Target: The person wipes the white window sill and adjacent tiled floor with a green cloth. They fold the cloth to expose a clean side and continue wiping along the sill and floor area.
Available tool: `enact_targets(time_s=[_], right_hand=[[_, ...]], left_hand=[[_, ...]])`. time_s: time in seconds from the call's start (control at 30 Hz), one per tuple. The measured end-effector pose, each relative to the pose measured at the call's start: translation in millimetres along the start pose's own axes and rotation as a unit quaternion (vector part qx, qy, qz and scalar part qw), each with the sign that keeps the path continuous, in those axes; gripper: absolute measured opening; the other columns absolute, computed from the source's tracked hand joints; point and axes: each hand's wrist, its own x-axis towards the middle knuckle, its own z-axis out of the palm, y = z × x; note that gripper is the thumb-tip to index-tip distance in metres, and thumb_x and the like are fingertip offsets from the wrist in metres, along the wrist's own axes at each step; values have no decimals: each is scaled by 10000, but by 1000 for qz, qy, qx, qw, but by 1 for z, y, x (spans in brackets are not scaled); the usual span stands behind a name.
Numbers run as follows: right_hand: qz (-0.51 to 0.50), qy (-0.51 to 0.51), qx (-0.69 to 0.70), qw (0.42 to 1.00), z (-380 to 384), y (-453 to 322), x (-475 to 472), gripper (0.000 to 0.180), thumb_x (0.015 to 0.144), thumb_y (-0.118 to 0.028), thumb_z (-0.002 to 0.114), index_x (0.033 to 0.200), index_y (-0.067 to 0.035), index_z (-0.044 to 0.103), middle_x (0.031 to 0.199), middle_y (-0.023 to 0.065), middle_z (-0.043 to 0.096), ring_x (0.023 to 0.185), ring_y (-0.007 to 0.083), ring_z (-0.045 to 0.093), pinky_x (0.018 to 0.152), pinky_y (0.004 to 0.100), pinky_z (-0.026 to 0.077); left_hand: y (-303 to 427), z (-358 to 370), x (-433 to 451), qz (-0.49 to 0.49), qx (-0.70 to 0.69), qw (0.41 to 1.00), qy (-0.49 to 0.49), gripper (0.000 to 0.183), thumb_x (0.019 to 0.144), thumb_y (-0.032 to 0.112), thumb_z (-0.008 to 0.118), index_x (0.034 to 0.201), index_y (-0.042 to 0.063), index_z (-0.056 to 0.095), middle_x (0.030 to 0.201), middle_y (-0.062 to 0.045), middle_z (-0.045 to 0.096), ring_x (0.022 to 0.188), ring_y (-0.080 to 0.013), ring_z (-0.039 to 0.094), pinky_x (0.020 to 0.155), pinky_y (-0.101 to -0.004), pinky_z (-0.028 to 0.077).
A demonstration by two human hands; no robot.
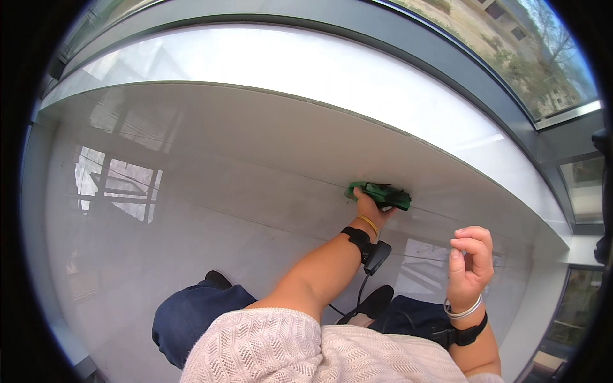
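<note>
My left hand (370, 207) reaches across in front of me and grips a crumpled green cloth (381, 194) with dark patches. The cloth is down low, where the glossy pale floor tiles (230, 191) meet the panel (311, 139) below the white window ledge (297, 62). Part of the hand is hidden behind the cloth's folds. My right hand (471, 268) is raised at the right, apart from the cloth. Its fingers curl loosely toward the thumb, and nothing shows in them.
A grey window frame (459, 57) runs along the ledge, with a building and trees outside. A black strapped device (377, 257) on my left wrist trails a cable (360, 289) toward my shoe (376, 301). A pale side wall (541, 297) rises at the right.
</note>
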Motion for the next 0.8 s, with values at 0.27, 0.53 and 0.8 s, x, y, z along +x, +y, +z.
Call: enact_targets(time_s=[0.27,0.53,0.8], right_hand=[[24,34,7,999,-30,13,9,134,842,57,634,941,-25,671,1028,113,643,907,204,611,812,315,498],[131,60,79,986,-34,30,12,79,895,4,635,957,-24,675,1034,71,637,926,167,596,849,301,487],[161,43,44,985,-30,5,5,58,882,-25,647,929,-32,679,1018,75,650,935,205,635,830,317,520]], left_hand=[[58,48,-55,65,11,997,-36,393,921,455,517,1168,188,662,1174,-57,635,1097,-295,571,949,-547,462],[112,106,-144,449,96,887,-42,482,972,337,462,1345,31,477,1306,-139,514,1108,-325,567,928,-492,525],[90,100,-126,863,403,289,98,852,912,180,597,1561,-41,92,1574,-283,79,1444,-426,191,1187,-553,196]])
